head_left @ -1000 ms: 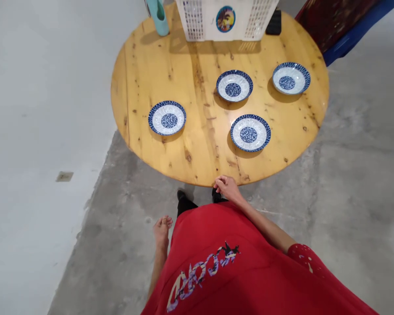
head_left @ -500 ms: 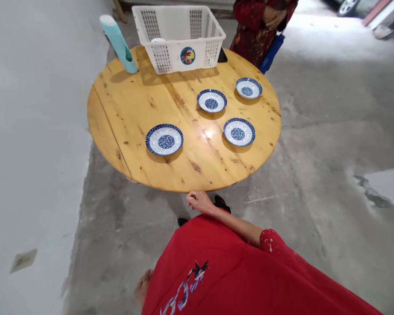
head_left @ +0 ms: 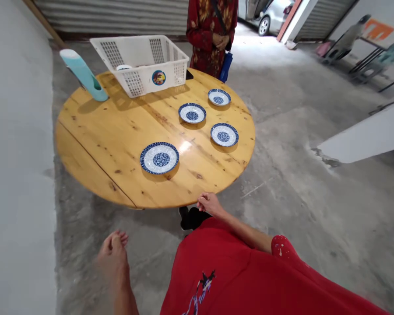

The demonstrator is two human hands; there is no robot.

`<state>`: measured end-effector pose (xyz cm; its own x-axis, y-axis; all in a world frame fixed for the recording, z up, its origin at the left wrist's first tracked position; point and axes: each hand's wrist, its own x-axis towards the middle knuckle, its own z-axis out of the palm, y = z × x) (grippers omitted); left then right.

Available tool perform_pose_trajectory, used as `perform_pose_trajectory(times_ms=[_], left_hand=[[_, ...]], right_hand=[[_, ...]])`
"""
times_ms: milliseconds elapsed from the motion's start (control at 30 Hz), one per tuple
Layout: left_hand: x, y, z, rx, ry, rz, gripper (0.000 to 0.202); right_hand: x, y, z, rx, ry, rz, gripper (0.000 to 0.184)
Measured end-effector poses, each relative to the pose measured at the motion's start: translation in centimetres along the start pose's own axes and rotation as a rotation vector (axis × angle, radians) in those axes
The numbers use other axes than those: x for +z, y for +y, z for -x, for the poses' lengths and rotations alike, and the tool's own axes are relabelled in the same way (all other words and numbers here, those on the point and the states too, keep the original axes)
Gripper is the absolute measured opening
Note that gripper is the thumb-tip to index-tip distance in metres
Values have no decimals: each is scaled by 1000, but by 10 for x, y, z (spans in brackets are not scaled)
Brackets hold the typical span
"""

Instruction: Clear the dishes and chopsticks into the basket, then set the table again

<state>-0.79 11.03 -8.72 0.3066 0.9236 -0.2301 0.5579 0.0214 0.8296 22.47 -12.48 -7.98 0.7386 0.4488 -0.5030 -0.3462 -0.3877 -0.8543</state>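
My left hand (head_left: 113, 253) is in the air left of my body, below the table's front edge. It is partly smeared by motion; its fingers are slightly bent and apart, with nothing seen in them. My right hand (head_left: 210, 204), loosely curled and holding nothing visible, is at the front edge of the round wooden table (head_left: 118, 135). Closest to both hands is a blue-and-white plate (head_left: 160, 158). Further right lie another plate (head_left: 224, 134), a plate (head_left: 192, 113) nearer the middle, and a plate (head_left: 219, 97) towards the back.
A white plastic basket (head_left: 147, 78) with a white item inside stands at the back. Left of it is a light-blue bottle (head_left: 83, 74), and a dark phone-like object (head_left: 189, 75) lies behind its right side. Another person (head_left: 212, 39) stands behind the table. A white wall (head_left: 19, 153) borders the left.
My left hand has risen and come forward from beside my body. My right hand stays by the table edge. The view has tilted up and turned right; the plates have not moved on the table.
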Motion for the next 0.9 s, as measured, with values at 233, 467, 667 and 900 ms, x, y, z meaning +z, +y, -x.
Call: perform_pose_trajectory(times_ms=[233, 467, 667, 900], left_hand=[[35, 77, -64, 102, -103, 46, 35], [81, 108, -135, 32, -287, -30, 45], [122, 127, -174, 125, -459, -78, 32], [140, 140, -174, 147, -514, -141, 28]], right_hand=[[39, -38, -69, -7, 69, -82, 18], [75, -62, -122, -51, 101, -104, 28], [86, -81, -145, -92, 151, 94, 23], [80, -78, -146, -14, 214, 135, 17]])
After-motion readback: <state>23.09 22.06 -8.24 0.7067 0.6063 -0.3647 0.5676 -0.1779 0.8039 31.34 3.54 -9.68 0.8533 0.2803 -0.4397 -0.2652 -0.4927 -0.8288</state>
